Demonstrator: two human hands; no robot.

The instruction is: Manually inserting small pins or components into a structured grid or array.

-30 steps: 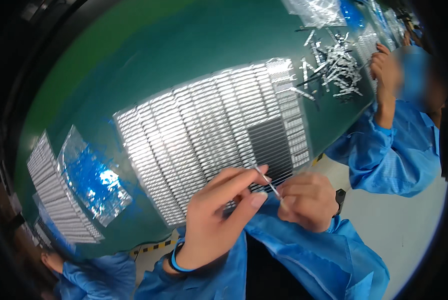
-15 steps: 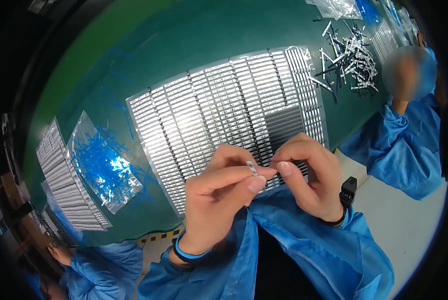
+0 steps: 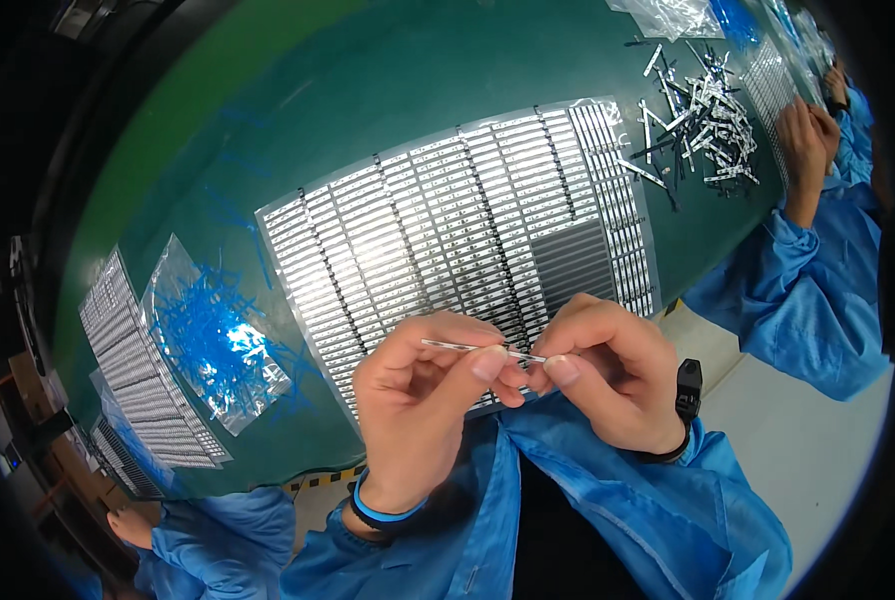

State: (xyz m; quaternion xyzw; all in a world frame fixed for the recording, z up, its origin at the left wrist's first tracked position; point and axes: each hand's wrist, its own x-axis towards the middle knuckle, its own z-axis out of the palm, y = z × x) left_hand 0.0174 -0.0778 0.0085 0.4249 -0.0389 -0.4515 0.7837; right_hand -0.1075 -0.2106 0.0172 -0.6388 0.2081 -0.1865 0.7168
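Observation:
My left hand (image 3: pixel 423 400) and my right hand (image 3: pixel 608 375) meet above the near edge of the green table (image 3: pixel 298 130). Together they pinch a thin silver strip (image 3: pixel 468 347) that lies level between the fingertips. My left thumb and forefinger hold its middle, my right thumb and forefinger its right end. Just beyond the hands a large panel of many small silver strips in rows (image 3: pixel 448 230) lies flat on the table, with a dark bare patch (image 3: pixel 573 262) at its near right.
A clear bag of blue pieces (image 3: pixel 213 335) and two more strip panels (image 3: pixel 133 365) lie at the left. A heap of loose silver strips (image 3: pixel 703 105) sits far right, by another person's hands (image 3: pixel 803 130). A third person's hand (image 3: pixel 133 525) shows at lower left.
Both hands came together and now hold the strip level between them. The view has shifted, so the panel sits more to the middle.

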